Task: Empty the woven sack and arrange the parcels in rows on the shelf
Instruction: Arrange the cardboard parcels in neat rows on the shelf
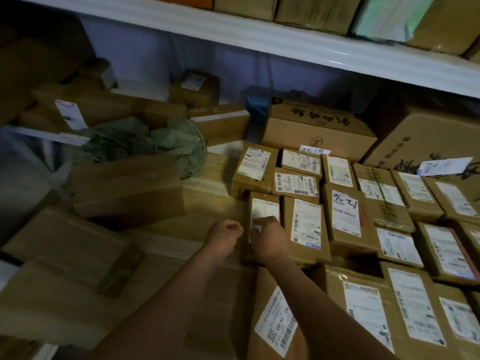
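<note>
Both hands meet at a small brown parcel in the lower middle of the frame, at the left end of the front row of labelled boxes. The right hand lies over the near part of its white label, fingers curled down onto the top of the box. The left hand is at the parcel's left edge with its fingers bent inward in a loose fist; whether it actually grips the box cannot be told.

Just to the right stands a parcel with a tall label, and beyond it a box marked by hand "01-21". More parcels lie in rows across the right half of the frame on the wooden shelf.

The green woven sack lies crumpled and slack in the middle left, behind a plain cardboard box. Larger cartons stand at the back, and a white upper shelf crosses the top of the frame.
</note>
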### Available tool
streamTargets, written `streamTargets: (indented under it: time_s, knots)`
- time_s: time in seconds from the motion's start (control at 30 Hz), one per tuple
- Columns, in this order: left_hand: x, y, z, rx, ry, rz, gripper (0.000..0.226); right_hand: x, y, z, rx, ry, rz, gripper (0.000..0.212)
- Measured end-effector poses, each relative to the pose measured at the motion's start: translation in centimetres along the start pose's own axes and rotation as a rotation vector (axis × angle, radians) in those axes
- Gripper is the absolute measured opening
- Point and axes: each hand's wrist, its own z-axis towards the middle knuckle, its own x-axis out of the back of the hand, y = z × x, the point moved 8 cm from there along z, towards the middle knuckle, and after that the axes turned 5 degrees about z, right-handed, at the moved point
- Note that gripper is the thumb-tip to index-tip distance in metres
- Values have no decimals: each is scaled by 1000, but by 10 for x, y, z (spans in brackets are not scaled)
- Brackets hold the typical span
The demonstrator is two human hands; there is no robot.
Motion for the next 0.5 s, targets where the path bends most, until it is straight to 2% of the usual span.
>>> streamTargets:
  time_s: [0.13, 0.27, 0.37, 0.43, 0.5]
  knots:
    - [61, 6, -2, -46, 145, 61, 20, -21, -42, 9, 86, -32, -28, 31]
    - [136, 5, -10, -74, 308, 79, 18, -52, -99, 10, 175, -83, 16, 45]
    - [205, 4, -23, -85, 585, 122, 28, -73, -131, 14, 167, -118, 48, 54]
    - [249, -2, -30, -5, 770, 200, 44, -84, -145, 20, 118, -136, 77, 61]
    - [281, -13, -31, 88, 829, 192, 48, -92, -154, 27, 64, -144, 102, 66]
